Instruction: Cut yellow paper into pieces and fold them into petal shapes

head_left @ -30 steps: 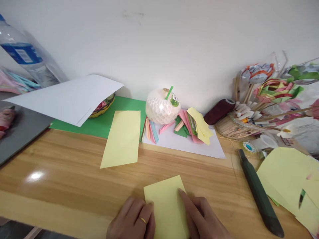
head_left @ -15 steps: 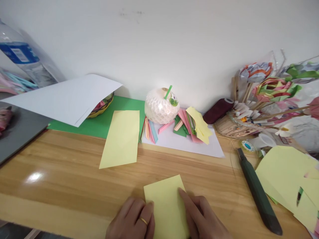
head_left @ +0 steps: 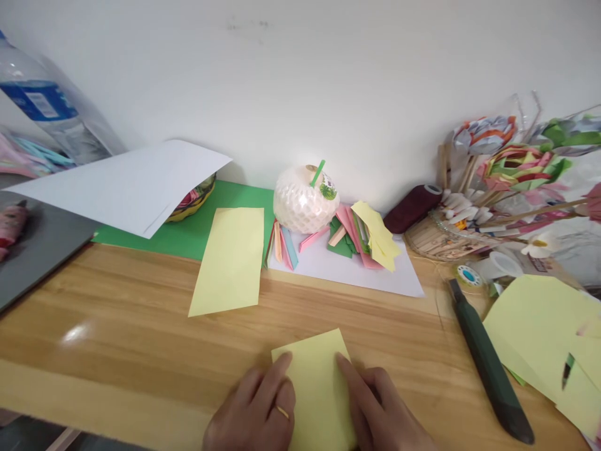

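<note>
A yellow paper [head_left: 317, 382] lies at the front of the wooden table, between my two hands. My left hand [head_left: 258, 407], with a gold ring, holds its left side, the index finger stretched up to near the upper left corner and the other fingers curled. At the right edge, my right hand [head_left: 382, 407] holds the same paper, index fingertip on top and the rest bent. Both thumbs are hidden. A second yellow sheet [head_left: 230, 260] lies farther back on the left, partly over a green sheet [head_left: 154, 241].
A dark green cutter [head_left: 491, 363] and yellow paper pieces [head_left: 530, 322] lie at right. Behind are a net-wrapped round object [head_left: 300, 203], folded paper strips [head_left: 286, 247], a maroon thread spool [head_left: 413, 207] and a basket [head_left: 432, 237] of paper flowers. A white sheet [head_left: 126, 181] and a bottle [head_left: 42, 103] stand left.
My left index finger has moved up along the paper's left side and is now stretched out near the upper corner. My right hand has stayed in place.
</note>
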The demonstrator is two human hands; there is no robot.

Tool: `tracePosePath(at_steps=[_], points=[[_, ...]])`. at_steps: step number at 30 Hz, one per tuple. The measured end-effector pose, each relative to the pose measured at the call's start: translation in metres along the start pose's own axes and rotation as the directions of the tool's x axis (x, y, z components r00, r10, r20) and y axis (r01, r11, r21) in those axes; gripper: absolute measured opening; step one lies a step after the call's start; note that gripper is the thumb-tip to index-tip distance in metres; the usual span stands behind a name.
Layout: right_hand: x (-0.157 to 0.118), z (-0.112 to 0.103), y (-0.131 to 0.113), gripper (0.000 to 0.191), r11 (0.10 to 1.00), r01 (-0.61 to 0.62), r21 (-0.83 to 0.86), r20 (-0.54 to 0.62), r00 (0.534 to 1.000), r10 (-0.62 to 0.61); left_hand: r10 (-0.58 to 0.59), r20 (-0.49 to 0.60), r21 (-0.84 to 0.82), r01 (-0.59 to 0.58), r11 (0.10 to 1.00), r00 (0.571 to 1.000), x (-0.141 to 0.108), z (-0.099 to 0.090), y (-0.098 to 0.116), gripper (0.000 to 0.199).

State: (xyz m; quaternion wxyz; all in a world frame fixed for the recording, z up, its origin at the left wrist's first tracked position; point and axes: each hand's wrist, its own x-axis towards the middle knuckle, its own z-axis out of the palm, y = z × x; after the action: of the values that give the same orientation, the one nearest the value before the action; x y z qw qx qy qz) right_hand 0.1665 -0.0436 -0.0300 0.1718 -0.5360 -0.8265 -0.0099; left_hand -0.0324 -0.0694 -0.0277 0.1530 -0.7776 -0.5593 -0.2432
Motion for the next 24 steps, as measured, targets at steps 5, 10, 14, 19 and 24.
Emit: tracePosePath(at_steps=[5,10,14,19,24], points=[[0.0,-0.001,-0.001,0.04,0.994,0.029,-0.106,0.032,0.999,-0.026,0.083,0.066,-0.014,-0.083,0.996,0.994,-0.011,0.002,-0.004,0.025],[0.001,-0.001,-0.001,0.042,0.991,0.032,-0.13,0.033,0.999,-0.028,0.159,0.077,-0.031,-0.157,0.987,0.984,-0.022,0.006,-0.007,0.021],[0.001,-0.001,0.0,0.043,0.991,0.036,-0.128,0.029,0.999,-0.032,0.169,0.078,0.009,-0.17,0.985,0.983,-0.023,0.008,-0.007,0.02],[0.001,-0.003,-0.003,0.045,0.991,0.025,-0.131,0.052,0.998,-0.019,0.109,0.048,0.072,-0.112,0.991,0.993,-0.015,0.0,-0.006,0.023],[0.017,-0.013,-0.006,0.046,0.979,0.05,-0.195,0.097,0.995,-0.032,0.073,0.045,0.066,-0.076,0.995,0.996,-0.001,-0.009,-0.006,0.028]])
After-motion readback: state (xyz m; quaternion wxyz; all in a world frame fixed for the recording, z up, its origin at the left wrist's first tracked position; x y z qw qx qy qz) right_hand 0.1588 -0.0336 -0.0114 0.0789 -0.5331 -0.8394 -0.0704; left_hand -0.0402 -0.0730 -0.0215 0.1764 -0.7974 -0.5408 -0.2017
